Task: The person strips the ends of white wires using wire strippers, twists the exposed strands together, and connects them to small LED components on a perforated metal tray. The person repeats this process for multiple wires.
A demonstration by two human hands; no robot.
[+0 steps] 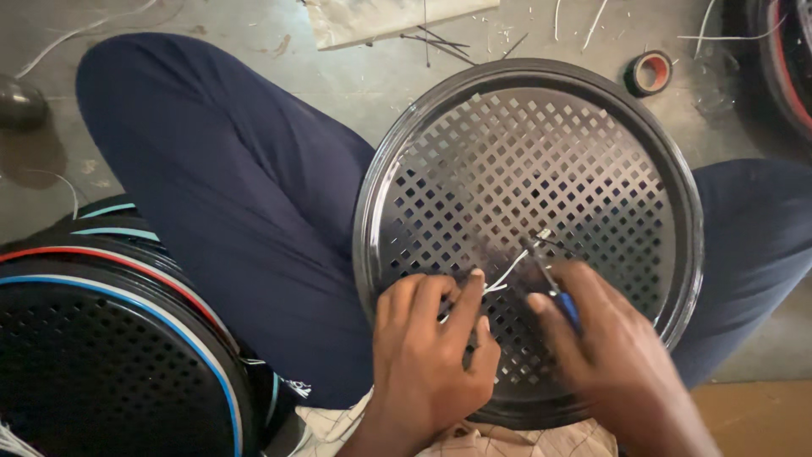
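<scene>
A round black metal grille (541, 152) with square perforations rests on my lap, tilted toward me. My left hand (427, 355) presses on its lower part, the index finger pinning a thin white wire (507, 272) against the mesh. My right hand (613, 347) grips small blue-handled pliers (554, 288), whose tip touches the wire's upper end near the grille's middle.
A stack of round black grilles with red and blue rims (110, 347) stands at the lower left. A roll of black tape (649, 73) lies on the concrete floor behind the grille. White wire scraps (592, 17) and a sheet of paper (381, 19) lie at the top; another round rim (787, 59) is at the top right.
</scene>
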